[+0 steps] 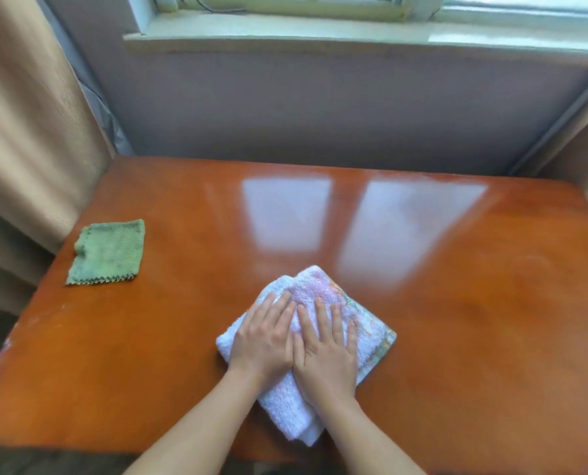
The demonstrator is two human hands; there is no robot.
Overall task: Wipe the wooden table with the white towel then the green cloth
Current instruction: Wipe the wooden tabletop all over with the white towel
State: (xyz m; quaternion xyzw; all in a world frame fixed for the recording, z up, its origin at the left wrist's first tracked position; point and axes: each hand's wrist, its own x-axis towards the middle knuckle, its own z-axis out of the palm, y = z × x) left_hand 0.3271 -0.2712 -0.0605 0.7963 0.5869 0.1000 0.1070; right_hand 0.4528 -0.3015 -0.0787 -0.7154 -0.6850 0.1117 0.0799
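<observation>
Head view: my left hand lies flat on the folded white towel, fingers straight and together, pressing down, nothing gripped. My right hand does the same just beside it, fingers straight and slightly spread, palm down on the towel, thumb edge touching the left hand. Neither hand curls round the fabric. The towel sits near-centre on the wooden table, close to the near edge, turned so a corner points away from me; its right edge shows a coloured printed border. The green cloth lies folded flat at the table's far-left side, well apart from the towel and both hands, zigzag hem facing me. Tabletop is glossy, with two pale window reflections beyond the towel. A window sill runs along the wall behind the table, and beige curtains hang at the left. Picture is slightly blurred.
</observation>
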